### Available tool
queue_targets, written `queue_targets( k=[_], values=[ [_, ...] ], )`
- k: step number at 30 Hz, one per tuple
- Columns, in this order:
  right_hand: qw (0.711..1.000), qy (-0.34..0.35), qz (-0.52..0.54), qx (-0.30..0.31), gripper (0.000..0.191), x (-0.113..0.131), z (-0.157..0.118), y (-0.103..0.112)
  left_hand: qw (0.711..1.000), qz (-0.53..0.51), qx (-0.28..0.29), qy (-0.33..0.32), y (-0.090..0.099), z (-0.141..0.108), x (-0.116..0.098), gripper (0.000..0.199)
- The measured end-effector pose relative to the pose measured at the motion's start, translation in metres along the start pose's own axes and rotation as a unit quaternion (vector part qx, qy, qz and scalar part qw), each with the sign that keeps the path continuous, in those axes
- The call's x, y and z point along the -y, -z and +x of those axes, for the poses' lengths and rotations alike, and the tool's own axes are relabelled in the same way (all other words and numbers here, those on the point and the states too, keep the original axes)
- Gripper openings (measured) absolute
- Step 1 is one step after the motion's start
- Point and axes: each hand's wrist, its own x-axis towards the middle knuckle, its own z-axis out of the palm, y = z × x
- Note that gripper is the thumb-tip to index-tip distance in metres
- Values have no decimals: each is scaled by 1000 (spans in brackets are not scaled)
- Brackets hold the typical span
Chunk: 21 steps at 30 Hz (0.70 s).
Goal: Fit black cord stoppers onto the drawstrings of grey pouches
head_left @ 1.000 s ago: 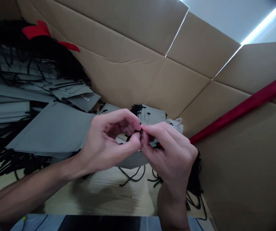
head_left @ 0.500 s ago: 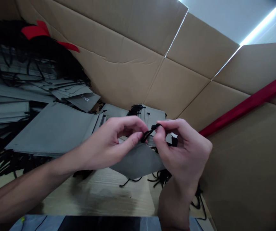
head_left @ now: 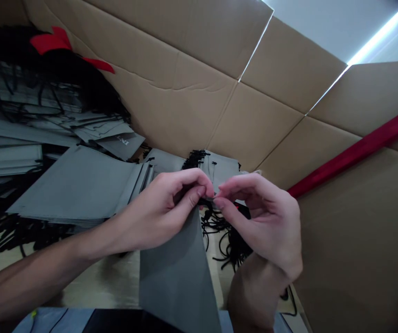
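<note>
My left hand (head_left: 162, 210) and my right hand (head_left: 259, 219) meet in the middle of the view, fingertips nearly touching. Both pinch the top edge of a grey fabric drawstring bag (head_left: 174, 277), which hangs down toward me. Its top is hidden by my fingers. A tangle of thin black cords (head_left: 216, 229) lies just under my fingertips, and I cannot tell whether they belong to this bag. Behind my hands sits a stack of grey bags with black cords (head_left: 219, 169).
More flat grey bags (head_left: 76, 185) lie in piles at the left, with a dark heap of black cords (head_left: 46, 76) and a red piece (head_left: 49, 42) behind them. Cardboard sheets (head_left: 354, 231) line the back and right, crossed by a red strip (head_left: 358, 152). A light wooden surface (head_left: 105, 277) lies below.
The grey bag has swung down and now hangs long toward me. The black cord loop held up between my fingers is gone from sight. My fingertips have closed together.
</note>
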Motion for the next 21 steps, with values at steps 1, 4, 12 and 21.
queue_targets(
  k=[1,4,12,21],
  values=[
    [1000,-1,-4,7,22,0,0,2,1000,0,5,7,0,-1,-1,22],
    [998,-17,-11,55,26,-1,1,7,1000,-25,10,-1,-2,-1,-2,20],
    [999,-9,-28,18,16,1,1,6,997,-51,-10,-49,-7,-2,-3,11],
    [999,23,-41,2,19,2,-3,4,1000,15,-2,-12,-8,-2,2,15]
  ],
)
